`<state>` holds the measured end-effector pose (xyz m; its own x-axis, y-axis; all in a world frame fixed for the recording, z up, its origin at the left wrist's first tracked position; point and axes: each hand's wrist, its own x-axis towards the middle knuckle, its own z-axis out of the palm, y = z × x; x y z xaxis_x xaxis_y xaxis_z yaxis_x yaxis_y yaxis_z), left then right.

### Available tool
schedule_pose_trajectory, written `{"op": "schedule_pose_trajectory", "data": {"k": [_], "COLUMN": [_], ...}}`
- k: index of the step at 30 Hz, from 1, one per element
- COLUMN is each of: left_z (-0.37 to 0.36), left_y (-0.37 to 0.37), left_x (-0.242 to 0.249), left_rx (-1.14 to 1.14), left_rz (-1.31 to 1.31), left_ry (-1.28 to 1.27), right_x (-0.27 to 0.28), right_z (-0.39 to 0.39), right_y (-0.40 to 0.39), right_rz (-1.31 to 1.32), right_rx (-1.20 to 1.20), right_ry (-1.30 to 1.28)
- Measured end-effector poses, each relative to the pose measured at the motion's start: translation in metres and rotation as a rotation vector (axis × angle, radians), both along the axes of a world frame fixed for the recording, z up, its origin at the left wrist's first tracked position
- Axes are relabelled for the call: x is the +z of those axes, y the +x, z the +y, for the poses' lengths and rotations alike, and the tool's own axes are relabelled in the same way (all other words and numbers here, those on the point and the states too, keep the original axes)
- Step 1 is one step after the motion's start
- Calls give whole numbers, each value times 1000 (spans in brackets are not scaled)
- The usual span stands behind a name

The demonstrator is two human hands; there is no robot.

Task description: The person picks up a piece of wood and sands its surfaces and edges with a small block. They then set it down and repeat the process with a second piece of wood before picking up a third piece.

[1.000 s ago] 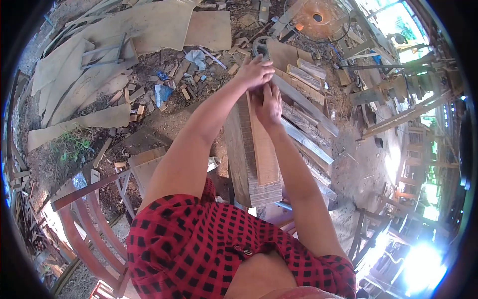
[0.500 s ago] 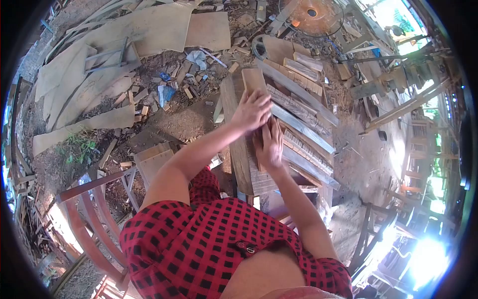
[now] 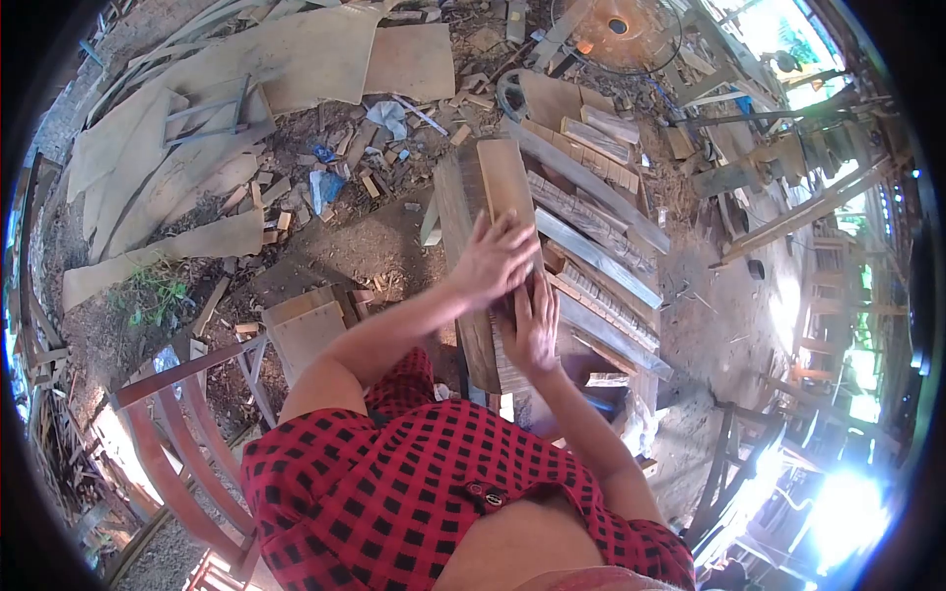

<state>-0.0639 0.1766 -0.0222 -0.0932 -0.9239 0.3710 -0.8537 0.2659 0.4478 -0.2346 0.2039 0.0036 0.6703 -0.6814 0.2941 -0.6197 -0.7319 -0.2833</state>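
Left hand (image 3: pixel 498 258) and right hand (image 3: pixel 533 323) have slid bodyward along the wooden board (image 3: pixel 506 177), whose end nears the surface's (image 3: pixel 455 212) far edge; slanting planks (image 3: pixel 603 246) crowd alongside. I cannot tell either grip's closure.

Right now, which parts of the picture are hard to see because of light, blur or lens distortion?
Head view: white glare washes out the lower right; bright openings burn out at upper right; the lens bends the scene inside a black border; the left forearm looks slightly blurred; dark shadow hides details between left hand and right hand.
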Motion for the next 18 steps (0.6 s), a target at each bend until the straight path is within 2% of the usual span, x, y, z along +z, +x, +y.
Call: {"op": "schedule_pose_trajectory", "data": {"k": [2, 5, 7, 8, 9, 10, 14, 18], "left_z": [-43, -113, -149, -161, -171, -177, -177, -148], "left_y": [26, 71, 95, 102, 108, 111, 106, 86], "left_x": [-7, -7, -1, -2, -1, -1, -3, -6], "left_rx": [55, 94, 138, 139, 153, 166, 188, 196], "left_rz": [-68, -83, -191, -189, -63, 62, 56, -61], "left_ry": [-14, -5, -11, -3, 45, 90, 70, 39], "right_x": [-9, -16, -20, -20, -20, -20, -20, -17], "right_z": [-39, -104, -143, -155, -162, -168, -165, -140], "right_y": [28, 77, 106, 117, 124, 130, 128, 104], "right_rz": [12, 7, -41, -71, -71, -62, -110, -122], "right_rx": [-16, -41, -46, -60, -60, -80, -103, -89], "right_ry": [-71, -24, -38, -35, -30, 3, -2, 5]}}
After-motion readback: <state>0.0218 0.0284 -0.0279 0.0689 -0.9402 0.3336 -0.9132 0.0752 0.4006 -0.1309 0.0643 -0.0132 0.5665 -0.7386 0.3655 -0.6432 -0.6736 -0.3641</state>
